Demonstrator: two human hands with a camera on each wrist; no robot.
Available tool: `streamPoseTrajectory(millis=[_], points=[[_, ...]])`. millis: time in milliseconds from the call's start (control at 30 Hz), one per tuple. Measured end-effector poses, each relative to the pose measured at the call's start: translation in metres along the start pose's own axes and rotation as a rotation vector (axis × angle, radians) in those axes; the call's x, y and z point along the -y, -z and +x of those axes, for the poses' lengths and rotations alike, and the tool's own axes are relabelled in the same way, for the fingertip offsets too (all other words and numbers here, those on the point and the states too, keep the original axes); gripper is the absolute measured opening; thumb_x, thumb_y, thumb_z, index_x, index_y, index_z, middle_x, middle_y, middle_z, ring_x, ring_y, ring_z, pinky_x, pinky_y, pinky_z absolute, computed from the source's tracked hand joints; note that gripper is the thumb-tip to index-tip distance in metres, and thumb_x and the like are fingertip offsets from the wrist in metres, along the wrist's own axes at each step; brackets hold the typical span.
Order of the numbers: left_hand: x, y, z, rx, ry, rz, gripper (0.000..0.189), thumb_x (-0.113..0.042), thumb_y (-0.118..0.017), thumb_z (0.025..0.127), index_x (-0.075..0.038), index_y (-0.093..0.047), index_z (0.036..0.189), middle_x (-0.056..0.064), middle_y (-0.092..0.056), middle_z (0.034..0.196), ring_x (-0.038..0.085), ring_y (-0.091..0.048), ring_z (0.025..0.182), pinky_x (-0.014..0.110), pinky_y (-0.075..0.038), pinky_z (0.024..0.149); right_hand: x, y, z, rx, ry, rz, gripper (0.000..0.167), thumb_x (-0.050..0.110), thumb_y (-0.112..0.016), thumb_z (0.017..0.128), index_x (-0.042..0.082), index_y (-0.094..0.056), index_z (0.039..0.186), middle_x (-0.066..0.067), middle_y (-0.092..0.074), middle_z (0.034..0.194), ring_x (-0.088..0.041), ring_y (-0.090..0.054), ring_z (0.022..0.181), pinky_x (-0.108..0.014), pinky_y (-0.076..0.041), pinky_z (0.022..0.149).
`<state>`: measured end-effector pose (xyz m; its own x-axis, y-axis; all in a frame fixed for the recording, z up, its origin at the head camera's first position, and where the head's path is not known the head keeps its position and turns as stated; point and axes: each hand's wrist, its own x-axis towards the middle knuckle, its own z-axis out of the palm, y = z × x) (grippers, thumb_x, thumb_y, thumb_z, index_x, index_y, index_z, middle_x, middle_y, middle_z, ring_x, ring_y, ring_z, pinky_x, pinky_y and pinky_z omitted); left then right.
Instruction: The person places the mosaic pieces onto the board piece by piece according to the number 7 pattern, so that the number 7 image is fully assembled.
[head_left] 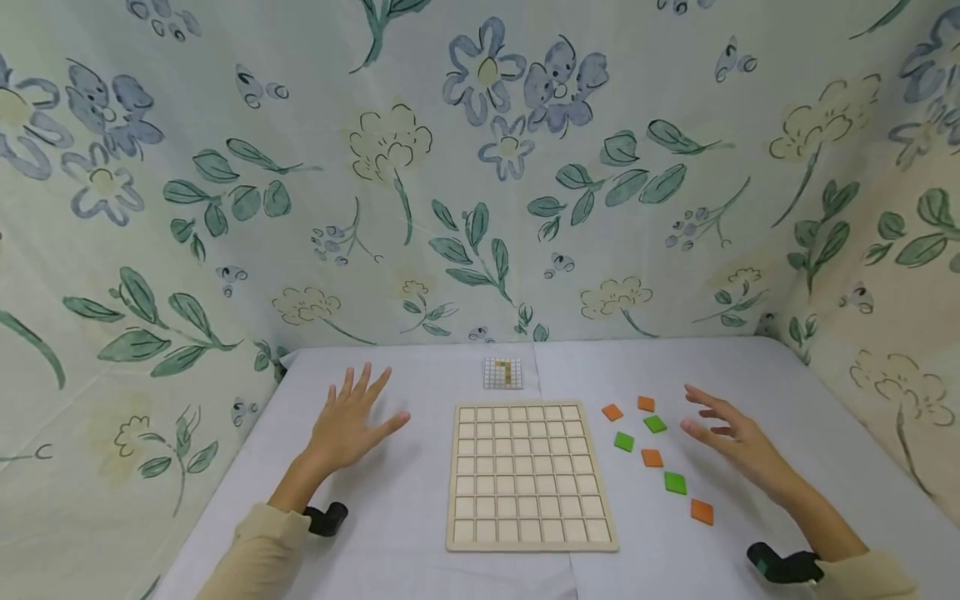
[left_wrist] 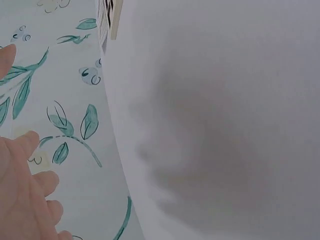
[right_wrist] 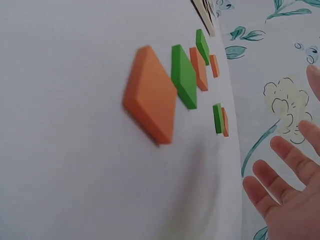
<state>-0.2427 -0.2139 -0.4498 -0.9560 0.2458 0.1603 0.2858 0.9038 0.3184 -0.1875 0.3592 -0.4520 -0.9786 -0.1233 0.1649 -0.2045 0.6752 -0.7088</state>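
Note:
A pale wooden grid board [head_left: 533, 407] with bare square cells lies in the middle of the table. Left of it, my left hand [head_left: 348, 429] hovers over the cloth with fingers spread, holding nothing. My right hand [head_left: 738, 437] is raised to the right of the loose tiles, its fingers loosely bent and nothing in them. Between board and right hand lie several flat square tiles, among them an orange tile [head_left: 702, 512] nearest the front and a green tile [head_left: 675, 482] behind it. In the right wrist view an orange tile [right_wrist: 152, 97] appears largest.
Behind the board lies a small card [head_left: 502, 373] printed with a grid and a coloured pattern. A white cloth [head_left: 405, 533] covers the table. Floral fabric [head_left: 420, 183] hangs behind and along both sides. Each wrist wears a black device [head_left: 327, 520].

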Motion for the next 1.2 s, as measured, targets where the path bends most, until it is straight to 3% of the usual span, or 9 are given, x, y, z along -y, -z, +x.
streamPoseTrajectory(millis=[200, 500, 700, 933, 1200], points=[[-0.017, -0.006, -0.003, 0.009, -0.05, -0.023, 0.089, -0.073, -0.051, 0.09, -0.023, -0.026, 0.16, 0.017, -0.015, 0.164, 0.041, 0.0, 0.15, 0.065, 0.001, 0.115, 0.0, -0.015, -0.007, 0.025, -0.04, 0.014, 0.061, 0.029, -0.063, 0.1, 0.007, -0.039, 0.153, -0.023, -0.051, 0.14, -0.036, -0.047, 0.119, -0.026, -0.046, 0.083], [-0.036, -0.016, -0.009, 0.05, -0.139, -0.004, 0.086, -0.069, -0.054, 0.091, -0.024, -0.028, 0.159, 0.015, -0.015, 0.164, 0.04, -0.003, 0.15, 0.065, -0.006, 0.116, -0.003, -0.031, -0.011, 0.032, -0.065, 0.034, 0.057, 0.03, -0.067, 0.098, 0.004, -0.049, 0.146, -0.02, -0.059, 0.131, -0.021, -0.054, 0.105, -0.026, -0.049, 0.081], [-0.044, -0.025, -0.007, 0.083, -0.235, 0.086, 0.082, -0.067, -0.055, 0.091, -0.027, -0.03, 0.158, 0.014, -0.018, 0.164, 0.039, -0.006, 0.15, 0.062, -0.01, 0.116, -0.003, -0.037, -0.009, 0.03, -0.131, 0.023, 0.061, 0.032, -0.069, 0.096, 0.002, -0.049, 0.145, -0.022, -0.06, 0.127, -0.028, -0.056, 0.105, -0.03, -0.049, 0.082], [-0.051, -0.036, -0.004, 0.184, -0.297, 0.084, 0.084, -0.068, -0.053, 0.091, -0.026, -0.027, 0.159, 0.013, -0.016, 0.164, 0.04, -0.006, 0.15, 0.059, -0.006, 0.118, -0.012, -0.04, -0.007, 0.04, -0.176, 0.008, 0.061, 0.033, -0.073, 0.093, 0.001, -0.054, 0.141, -0.019, -0.063, 0.123, -0.027, -0.055, 0.104, -0.027, -0.048, 0.08], [-0.052, -0.045, -0.007, 0.293, -0.348, 0.066, 0.083, -0.067, -0.055, 0.091, -0.02, -0.035, 0.157, 0.018, -0.019, 0.163, 0.045, -0.01, 0.149, 0.063, -0.011, 0.116, -0.014, -0.04, -0.005, 0.066, -0.212, 0.014, 0.054, 0.031, -0.076, 0.09, -0.002, -0.062, 0.13, -0.017, -0.066, 0.119, -0.024, -0.056, 0.102, -0.028, -0.048, 0.078]])
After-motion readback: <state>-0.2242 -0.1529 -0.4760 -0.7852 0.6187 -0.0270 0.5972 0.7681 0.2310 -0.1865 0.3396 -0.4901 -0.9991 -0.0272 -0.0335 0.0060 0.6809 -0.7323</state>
